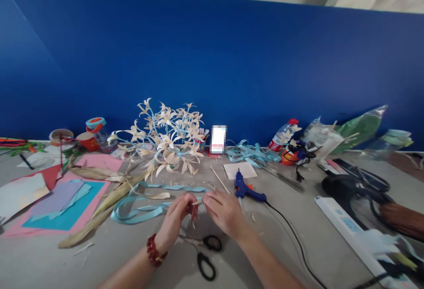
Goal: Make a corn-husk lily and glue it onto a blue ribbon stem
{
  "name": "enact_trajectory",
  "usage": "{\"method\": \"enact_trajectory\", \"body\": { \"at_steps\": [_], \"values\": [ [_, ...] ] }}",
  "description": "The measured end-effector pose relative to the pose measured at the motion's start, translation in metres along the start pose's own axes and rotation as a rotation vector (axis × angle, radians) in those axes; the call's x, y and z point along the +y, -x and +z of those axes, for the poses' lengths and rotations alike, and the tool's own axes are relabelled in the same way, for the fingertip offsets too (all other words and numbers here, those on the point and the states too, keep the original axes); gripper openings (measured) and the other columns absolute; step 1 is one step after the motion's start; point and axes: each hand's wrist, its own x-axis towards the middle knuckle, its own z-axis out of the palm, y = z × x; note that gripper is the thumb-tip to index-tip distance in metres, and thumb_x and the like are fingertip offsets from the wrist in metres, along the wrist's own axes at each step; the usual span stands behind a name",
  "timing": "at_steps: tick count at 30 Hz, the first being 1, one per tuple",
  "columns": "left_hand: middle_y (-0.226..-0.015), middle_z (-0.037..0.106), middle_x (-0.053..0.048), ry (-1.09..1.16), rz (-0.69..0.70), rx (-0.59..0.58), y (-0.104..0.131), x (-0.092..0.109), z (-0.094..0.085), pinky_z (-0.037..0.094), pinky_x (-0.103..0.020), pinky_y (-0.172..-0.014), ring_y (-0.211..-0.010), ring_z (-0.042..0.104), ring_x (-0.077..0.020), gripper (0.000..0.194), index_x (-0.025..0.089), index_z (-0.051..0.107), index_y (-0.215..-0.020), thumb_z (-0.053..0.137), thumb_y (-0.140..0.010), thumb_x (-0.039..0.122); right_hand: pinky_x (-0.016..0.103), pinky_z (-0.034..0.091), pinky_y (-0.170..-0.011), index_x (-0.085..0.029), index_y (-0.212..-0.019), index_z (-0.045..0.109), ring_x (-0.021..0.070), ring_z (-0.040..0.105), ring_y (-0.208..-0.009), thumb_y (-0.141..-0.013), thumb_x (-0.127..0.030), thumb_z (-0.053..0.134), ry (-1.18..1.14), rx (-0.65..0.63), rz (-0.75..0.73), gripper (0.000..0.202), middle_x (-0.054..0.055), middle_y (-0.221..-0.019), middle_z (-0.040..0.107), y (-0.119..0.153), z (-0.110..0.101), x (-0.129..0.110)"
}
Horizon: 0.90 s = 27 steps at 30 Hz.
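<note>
Where left hand faces right hand | pale piece between their fingertips

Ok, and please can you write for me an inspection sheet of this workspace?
Surface: grey tabletop, scattered with pale scraps.
Job's things: pale artificial flowers, light blue ribbon, blue glue gun, black-handled scissors lying partly open.
Clutter: coloured paper sheets and dried husks, on the left.
Hands: left hand and right hand close together at a small pale piece; exact grip unclear.
Cables: black cord runs from the glue gun across the tabletop.
Surroundings: blue partition behind.
</note>
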Motion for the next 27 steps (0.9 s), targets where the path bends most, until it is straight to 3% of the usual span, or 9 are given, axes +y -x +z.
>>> {"method": "enact_trajectory", "body": {
  "at_steps": [3, 5, 8, 12, 19, 27],
  "values": [
    [-0.06, 0.054, 0.002, 0.009, -0.072, -0.004, 0.0, -0.005, -0.001, 0.043, -0.021, -0.051, -0.055, 0.049, -0.0105, 0.023, 0.016, 0.058, -0.073, 0.066, -0.083, 0.035, 0.033, 0.051, -0.07, -0.021, -0.096, 0.063, 0.0213, 0.065, -0.079, -0.093, -0.013, 0.052, -0.005, 0.02, -0.04, 0.014, 0.006, -0.09, 0.072, 0.005, 0.006, 0.001],
    [-0.059, 0.054, 0.003, -0.01, -0.075, -0.01, 0.0, -0.007, 0.0, 0.043, -0.02, -0.051, -0.054, 0.048, -0.0094, 0.022, 0.016, 0.058, -0.073, 0.069, -0.081, 0.033, 0.034, 0.052, -0.074, -0.022, -0.101, 0.062, 0.0212, 0.065, -0.083, -0.092, -0.012, 0.051, -0.113, 0.023, 0.015, 0.017, 0.006, -0.094, 0.072, 0.006, 0.007, 0.001],
    [-0.061, 0.055, 0.002, -0.061, -0.052, -0.023, 0.0, -0.008, 0.0, 0.044, -0.02, -0.052, -0.053, 0.049, -0.009, 0.023, 0.016, 0.058, -0.074, 0.067, -0.082, 0.035, 0.03, 0.053, -0.073, -0.022, -0.108, 0.058, 0.0175, 0.066, -0.08, -0.09, -0.012, 0.049, -0.47, 0.002, 0.272, 0.021, 0.006, -0.098, 0.069, 0.008, 0.007, 0.0],
    [-0.061, 0.054, 0.003, -0.144, -0.023, -0.023, 0.002, -0.01, 0.0, 0.042, -0.02, -0.052, -0.053, 0.048, -0.0082, 0.023, 0.016, 0.058, -0.074, 0.066, -0.083, 0.035, 0.022, 0.051, -0.062, -0.02, -0.092, 0.06, 0.0135, 0.062, -0.071, -0.088, -0.019, 0.055, -0.88, -0.13, 0.518, 0.006, 0.001, -0.082, 0.064, 0.008, 0.008, -0.004],
    [-0.062, 0.054, 0.002, -0.212, -0.009, -0.048, 0.003, -0.007, 0.002, 0.042, -0.021, -0.056, -0.056, 0.05, -0.0102, 0.025, 0.016, 0.057, -0.07, 0.058, -0.087, 0.034, 0.02, 0.044, -0.054, -0.019, -0.08, 0.058, 0.0102, 0.056, -0.058, -0.087, -0.029, 0.058, -1.0, -0.152, 0.679, 0.012, -0.003, -0.072, 0.057, 0.008, 0.014, -0.006],
    [-0.065, 0.053, 0.002, -0.384, 0.056, -0.018, 0.002, -0.017, -0.002, 0.04, -0.021, -0.053, -0.056, 0.049, -0.0108, 0.016, 0.017, 0.057, -0.075, 0.058, -0.085, 0.029, 0.02, 0.042, -0.055, -0.019, -0.08, 0.059, 0.0112, 0.055, -0.061, -0.085, -0.026, 0.059, -0.855, -0.122, 0.649, 0.009, -0.002, -0.071, 0.058, 0.007, 0.014, -0.006]
  ]
}}
